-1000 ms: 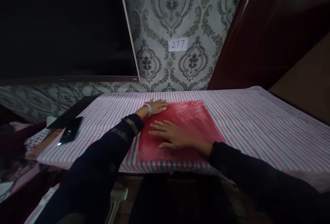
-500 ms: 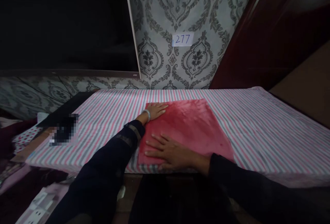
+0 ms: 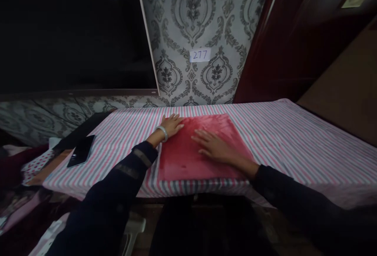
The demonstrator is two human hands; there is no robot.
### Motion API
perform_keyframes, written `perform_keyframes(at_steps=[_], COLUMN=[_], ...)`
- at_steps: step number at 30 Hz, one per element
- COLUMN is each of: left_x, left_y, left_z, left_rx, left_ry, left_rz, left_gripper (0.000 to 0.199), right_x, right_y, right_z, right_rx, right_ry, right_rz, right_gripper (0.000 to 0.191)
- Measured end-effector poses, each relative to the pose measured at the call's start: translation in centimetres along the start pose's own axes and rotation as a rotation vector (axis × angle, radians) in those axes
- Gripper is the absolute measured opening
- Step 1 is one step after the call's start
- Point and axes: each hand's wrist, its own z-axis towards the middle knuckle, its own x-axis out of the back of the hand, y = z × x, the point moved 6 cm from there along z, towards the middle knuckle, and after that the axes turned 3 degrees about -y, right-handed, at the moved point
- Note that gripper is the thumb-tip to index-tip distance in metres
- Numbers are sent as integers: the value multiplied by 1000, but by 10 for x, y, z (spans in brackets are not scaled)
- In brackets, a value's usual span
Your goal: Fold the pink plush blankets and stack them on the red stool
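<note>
A red plush cloth lies flat on a table covered with a pink, grey and white striped cloth. My left hand, with a pale bangle at the wrist, rests at the red cloth's far left corner, fingers spread. Over the middle of the red cloth is my right hand, its fingers stretched out to the left, slightly blurred. Neither hand grips anything.
On the table's left side lies a dark phone. Behind stand a large black screen and a patterned wall with a paper marked 277. A dark red panel leans at the right.
My right hand has moved away from the near left part of the red cloth toward its middle. My left hand stays at the far left corner. The camera view has shifted slightly.
</note>
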Motion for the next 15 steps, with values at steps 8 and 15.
perform_keyframes(at_steps=[8,15], left_x=[-39,-67], left_y=[-4,-16], left_z=[-5,5], left_rx=[269,235], left_ry=[-11,25], left_rz=[-57,-93], left_gripper=[73,71], right_x=[8,-29], right_y=[148,163], right_z=[-2,-4], right_rx=[-691,-667], right_ry=[144,227], right_rz=[6,-14], right_gripper=[58,59])
